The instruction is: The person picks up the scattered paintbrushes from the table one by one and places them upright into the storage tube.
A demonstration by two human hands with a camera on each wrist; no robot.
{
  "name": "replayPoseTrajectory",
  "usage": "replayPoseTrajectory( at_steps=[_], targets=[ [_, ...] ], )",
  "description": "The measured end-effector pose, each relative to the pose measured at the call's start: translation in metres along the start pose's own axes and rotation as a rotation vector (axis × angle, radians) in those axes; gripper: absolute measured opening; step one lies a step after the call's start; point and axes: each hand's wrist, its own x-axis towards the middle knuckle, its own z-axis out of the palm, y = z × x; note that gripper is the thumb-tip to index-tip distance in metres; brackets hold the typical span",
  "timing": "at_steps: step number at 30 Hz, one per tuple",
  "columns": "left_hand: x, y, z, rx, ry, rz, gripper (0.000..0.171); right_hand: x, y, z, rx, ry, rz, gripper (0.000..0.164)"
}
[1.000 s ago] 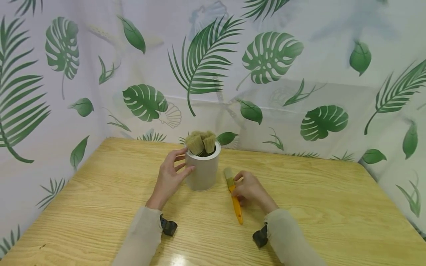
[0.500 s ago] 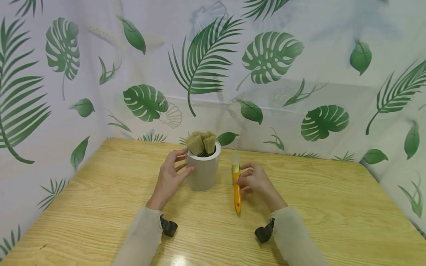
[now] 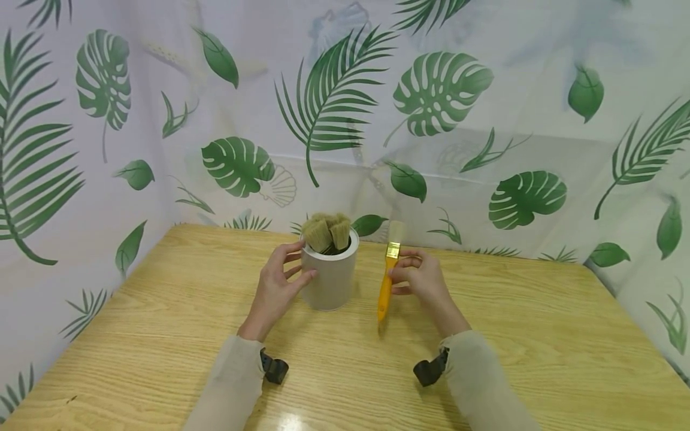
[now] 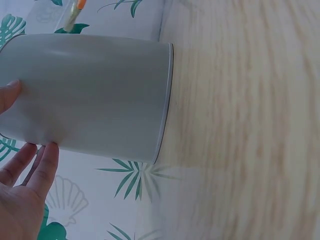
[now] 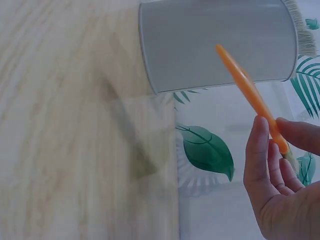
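Note:
A light grey can [image 3: 330,284] stands upright on the table, with several bristle heads of paintbrushes [image 3: 325,232] sticking up from its mouth. My left hand [image 3: 274,290] holds the can's left side, thumb on the front and fingers at the side near the rim. To the right of the can, my right hand [image 3: 428,280] pinches a paintbrush [image 3: 385,294] by its orange handle, between thumb and fingers. The brush is raised off the table, bristles up and tail end pointing down. In the right wrist view, its orange handle [image 5: 245,85] tilts across in front of the can.
The wooden table [image 3: 517,335] extends to both sides of the can. Behind it hangs a white curtain [image 3: 345,197] printed with green leaves. Each wrist carries a small black camera, one on the left [image 3: 276,370] and one on the right [image 3: 429,371].
My right hand has lifted the paintbrush off the table, moving it up and slightly right, and the brush has turned more upright. My left hand and the can have stayed put.

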Motion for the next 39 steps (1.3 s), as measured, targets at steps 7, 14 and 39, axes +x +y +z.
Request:
replayPoseTrajectory(
  at_steps=[7, 14, 39],
  targets=[
    [0.001, 0.002, 0.000, -0.002, -0.003, -0.020, 0.052, 0.002, -0.014, -0.001, 0.038, 0.078, -0.080, 0.045],
    [0.003, 0.002, 0.000, -0.002, -0.006, -0.008, 0.051, 0.003, -0.029, 0.001, 0.156, 0.126, -0.197, 0.037],
    [0.001, -0.001, -0.001, 0.001, 0.001, 0.019, 0.050, 0.011, -0.066, 0.046, 0.263, 0.193, -0.511, 0.038]
  ],
)
